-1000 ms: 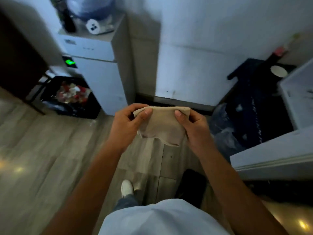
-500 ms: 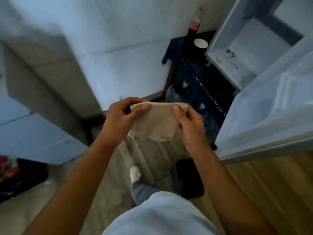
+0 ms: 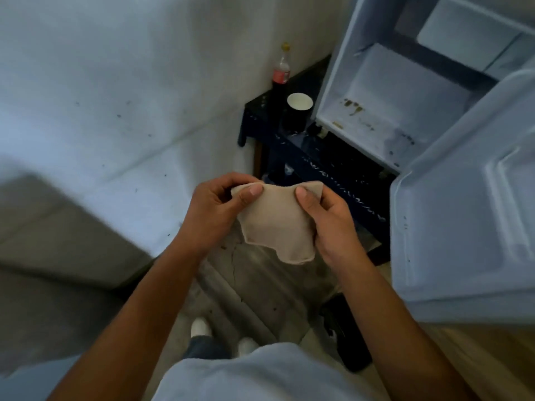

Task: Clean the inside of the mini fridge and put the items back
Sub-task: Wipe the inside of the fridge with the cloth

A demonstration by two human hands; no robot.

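Observation:
A folded beige cloth (image 3: 276,227) hangs between my hands at the middle of the view. My left hand (image 3: 214,211) pinches its upper left corner, and my right hand (image 3: 327,219) grips its right edge. The white mini fridge (image 3: 405,91) stands open at the upper right. It holds no items, and its floor shows brown stains (image 3: 354,107). Its door (image 3: 466,209) swings out toward me on the right. A cola bottle (image 3: 280,79) and a dark cup with a white inside (image 3: 298,111) stand on the dark table beside the fridge.
The dark blue low table (image 3: 324,163) carries the fridge and sits against the white wall (image 3: 130,82). Grey wood-look floor (image 3: 254,287) lies below my hands. A black object (image 3: 348,334) rests on the floor by my right forearm.
My view has swung right and closer to the fridge, whose stained inside now shows more fully. Both hands keep hold of the cloth, which now hangs lower and more unfolded.

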